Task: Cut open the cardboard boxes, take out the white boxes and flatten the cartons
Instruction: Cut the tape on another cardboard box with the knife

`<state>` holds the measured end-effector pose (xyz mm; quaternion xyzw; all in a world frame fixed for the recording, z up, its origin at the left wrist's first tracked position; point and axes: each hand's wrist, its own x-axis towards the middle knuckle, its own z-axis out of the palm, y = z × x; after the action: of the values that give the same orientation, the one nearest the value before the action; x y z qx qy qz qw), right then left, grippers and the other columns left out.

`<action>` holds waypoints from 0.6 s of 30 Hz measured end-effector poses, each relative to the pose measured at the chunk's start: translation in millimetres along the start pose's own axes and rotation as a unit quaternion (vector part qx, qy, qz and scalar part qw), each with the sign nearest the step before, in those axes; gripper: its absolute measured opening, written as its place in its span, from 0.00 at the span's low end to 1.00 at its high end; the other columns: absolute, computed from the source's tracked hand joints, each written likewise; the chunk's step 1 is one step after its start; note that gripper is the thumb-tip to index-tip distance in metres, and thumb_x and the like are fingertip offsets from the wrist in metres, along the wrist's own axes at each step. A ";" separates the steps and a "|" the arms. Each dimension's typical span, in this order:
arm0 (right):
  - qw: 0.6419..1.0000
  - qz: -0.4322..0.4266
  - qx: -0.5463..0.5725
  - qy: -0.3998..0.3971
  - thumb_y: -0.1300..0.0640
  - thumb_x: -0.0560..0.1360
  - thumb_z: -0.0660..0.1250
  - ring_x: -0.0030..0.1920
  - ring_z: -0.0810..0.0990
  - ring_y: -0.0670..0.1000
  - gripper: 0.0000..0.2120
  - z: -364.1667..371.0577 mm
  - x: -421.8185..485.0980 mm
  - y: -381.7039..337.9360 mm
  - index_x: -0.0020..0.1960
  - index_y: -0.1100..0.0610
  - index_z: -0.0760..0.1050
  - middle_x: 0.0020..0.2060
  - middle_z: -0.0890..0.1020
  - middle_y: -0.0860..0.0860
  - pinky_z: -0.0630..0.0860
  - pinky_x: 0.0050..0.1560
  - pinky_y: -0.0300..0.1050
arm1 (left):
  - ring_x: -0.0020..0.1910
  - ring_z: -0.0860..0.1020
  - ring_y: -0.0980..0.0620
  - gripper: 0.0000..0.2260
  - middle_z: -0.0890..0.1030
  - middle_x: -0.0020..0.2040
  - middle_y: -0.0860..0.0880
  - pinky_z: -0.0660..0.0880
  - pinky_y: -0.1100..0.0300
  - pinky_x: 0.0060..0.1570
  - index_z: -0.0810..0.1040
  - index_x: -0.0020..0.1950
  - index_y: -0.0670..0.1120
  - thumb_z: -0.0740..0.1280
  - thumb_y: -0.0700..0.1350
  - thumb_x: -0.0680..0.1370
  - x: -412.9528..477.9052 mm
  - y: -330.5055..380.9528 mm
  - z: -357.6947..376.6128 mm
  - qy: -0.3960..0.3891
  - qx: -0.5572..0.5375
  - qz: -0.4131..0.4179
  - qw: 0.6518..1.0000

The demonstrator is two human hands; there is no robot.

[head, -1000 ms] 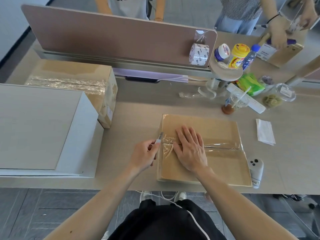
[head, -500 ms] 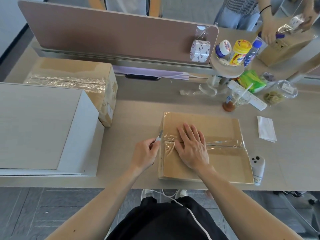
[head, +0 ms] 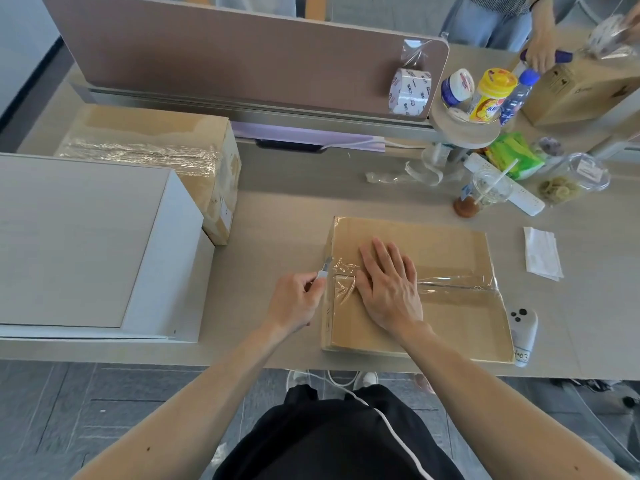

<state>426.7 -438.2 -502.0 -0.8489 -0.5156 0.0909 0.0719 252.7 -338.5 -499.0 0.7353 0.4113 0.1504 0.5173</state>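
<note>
The flat cardboard box [head: 433, 244] lies at the near edge of the table [head: 277, 209]; I judge it light and stiff, its clear tape [head: 457, 285] slippery. My right hand [head: 391, 289] presses spread on top, the best hold. My left hand [head: 294, 303] pinches a small knife [head: 325, 270], its blade maybe at the left seam.

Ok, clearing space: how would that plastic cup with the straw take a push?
Probably tippy: the cup is tall and seems to narrow toward its base. Likely light, since only a little brown liquid shows at the bottom.
</note>
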 end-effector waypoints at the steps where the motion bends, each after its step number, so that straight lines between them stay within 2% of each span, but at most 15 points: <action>1: 1.000 0.000 0.004 0.001 0.41 0.81 0.42 0.79 0.51 0.54 0.28 -0.1 -0.2 -0.3 0.79 0.46 0.56 0.79 0.56 0.49 0.48 0.77 0.54 | 0.18 0.71 0.50 0.22 0.72 0.26 0.36 0.63 0.56 0.23 0.68 0.31 0.37 0.61 0.45 0.83 -0.3 0.1 0.2 0.001 0.002 0.002 1.000; 6: 1.000 0.001 0.019 0.017 0.45 0.82 0.41 0.79 0.54 0.56 0.27 -0.6 -1.5 -2.2 0.78 0.47 0.59 0.79 0.59 0.50 0.50 0.77 0.56 | 0.22 0.72 0.38 0.23 0.71 0.24 0.38 0.61 0.55 0.23 0.68 0.30 0.37 0.62 0.45 0.83 -6.4 0.9 0.4 -0.003 0.011 0.007 1.000; 9: 1.000 0.001 0.020 0.022 0.45 0.82 0.43 0.79 0.55 0.56 0.26 0.5 -1.5 -1.9 0.78 0.48 0.60 0.78 0.60 0.51 0.52 0.77 0.57 | 0.21 0.69 0.42 0.23 0.69 0.23 0.41 0.60 0.55 0.23 0.68 0.30 0.36 0.62 0.45 0.83 -13.4 0.6 1.6 -0.004 0.022 0.001 1.000; 11: 0.999 0.002 0.020 0.025 0.46 0.83 0.43 0.78 0.56 0.56 0.26 1.0 -1.4 -2.1 0.78 0.48 0.61 0.78 0.61 0.51 0.52 0.77 0.57 | 0.22 0.68 0.47 0.23 0.70 0.24 0.38 0.60 0.52 0.23 0.67 0.30 0.35 0.62 0.45 0.83 -15.3 1.4 2.3 0.002 0.024 -0.002 1.000; 14: 1.000 0.004 0.015 0.024 0.46 0.82 0.43 0.78 0.56 0.56 0.26 2.2 -1.0 -2.3 0.78 0.48 0.61 0.78 0.61 0.50 0.53 0.77 0.58 | 0.22 0.68 0.48 0.23 0.71 0.26 0.36 0.62 0.50 0.24 0.68 0.31 0.35 0.62 0.45 0.83 -16.3 4.2 1.9 0.003 0.020 -0.002 1.000; 18: 0.999 0.004 0.018 0.035 0.46 0.82 0.45 0.78 0.58 0.57 0.25 2.8 -1.8 -2.9 0.77 0.49 0.63 0.77 0.63 0.51 0.54 0.76 0.58 | 0.22 0.68 0.48 0.23 0.68 0.23 0.42 0.63 0.51 0.24 0.69 0.31 0.35 0.62 0.46 0.83 -18.5 4.5 0.2 -0.010 0.015 -0.006 1.000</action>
<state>422.7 -438.4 -504.0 -0.8521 -0.5079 0.0705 0.1047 243.4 -353.2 -491.2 0.7417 0.4132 0.1339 0.5111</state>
